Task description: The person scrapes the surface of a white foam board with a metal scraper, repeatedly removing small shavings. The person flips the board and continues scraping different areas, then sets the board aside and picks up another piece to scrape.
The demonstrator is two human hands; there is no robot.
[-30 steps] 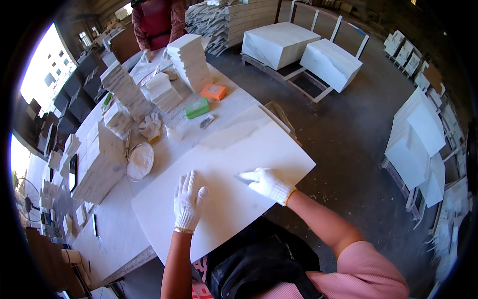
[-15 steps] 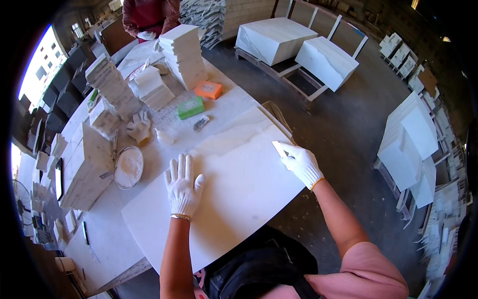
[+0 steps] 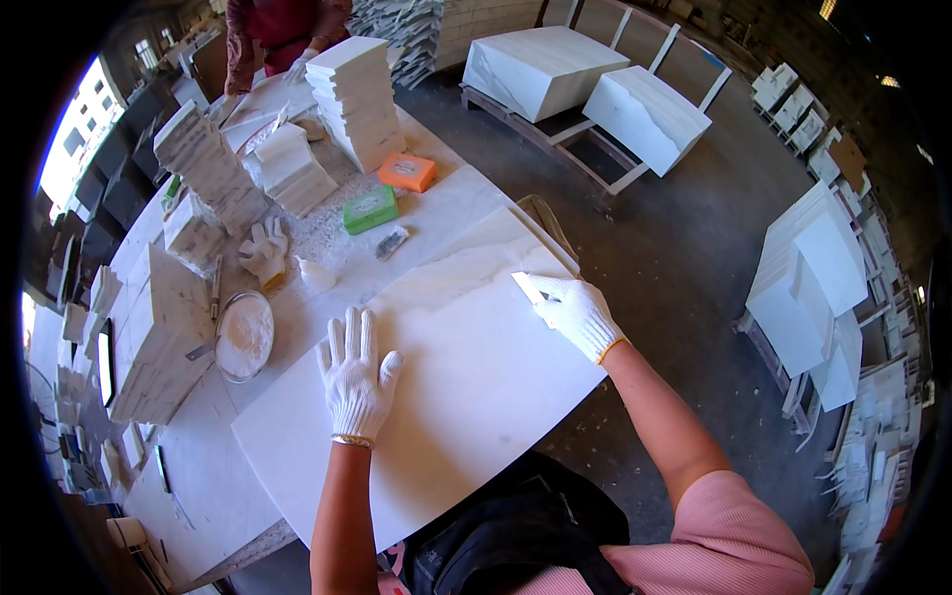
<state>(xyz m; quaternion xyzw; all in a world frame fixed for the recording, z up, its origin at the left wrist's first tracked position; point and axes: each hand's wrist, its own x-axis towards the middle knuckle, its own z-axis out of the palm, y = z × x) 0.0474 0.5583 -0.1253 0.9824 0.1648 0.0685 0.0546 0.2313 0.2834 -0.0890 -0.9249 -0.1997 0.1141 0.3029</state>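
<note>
A large white stone slab with faint grey veins (image 3: 466,397) lies in front of me, its near edge against my black apron. My gloved left hand (image 3: 357,387) rests flat on its left part, fingers spread and holding nothing. Near the slab's right edge, my gloved right hand (image 3: 580,319) grips a small flat white block (image 3: 528,288), pressed close to the slab's surface. Its exact material cannot be made out. Beyond the slab lie a green box-shaped block (image 3: 370,210), an orange one (image 3: 408,172) and a small clear packet (image 3: 392,243).
Left of the slab stand an oval dish of white powder (image 3: 245,337), a crumpled glove (image 3: 264,253) and a stack of stone tiles (image 3: 164,342). Taller tile stacks (image 3: 359,104) stand farther back. A person in dark red (image 3: 288,30) works across the table. Slabs on a rack (image 3: 545,69) stand beyond.
My right hand has moved a little left over the slab with the white block. The left hand stays flat on the slab. The person opposite has shifted their hands.
</note>
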